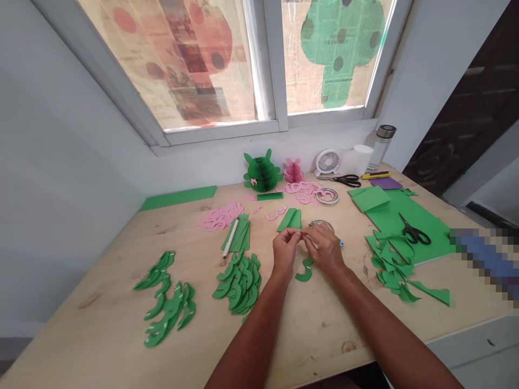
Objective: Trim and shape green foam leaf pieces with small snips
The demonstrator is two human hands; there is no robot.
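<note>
My left hand (285,251) and my right hand (326,249) meet fingertip to fingertip above the middle of the table. Both are closed in a pinch, and whatever lies between the fingertips is too small to make out. A curved green paper piece (304,272) rests on the wood just below the hands. Behind the right hand a roll of tape (323,223) is partly hidden. Folded green paper strips (290,220) lie just beyond the left fingertips. Left of my forearm is a heap of green curved paper pieces (240,283).
More green curves with white marks (172,310) lie left. A white pen (231,237), pink cutouts (222,216) and another tape roll (326,195) lie farther back. Black scissors (416,233), green sheets (401,210) and scraps (391,265) occupy the right. Paper figures (263,172) and a fan (327,161) line the wall.
</note>
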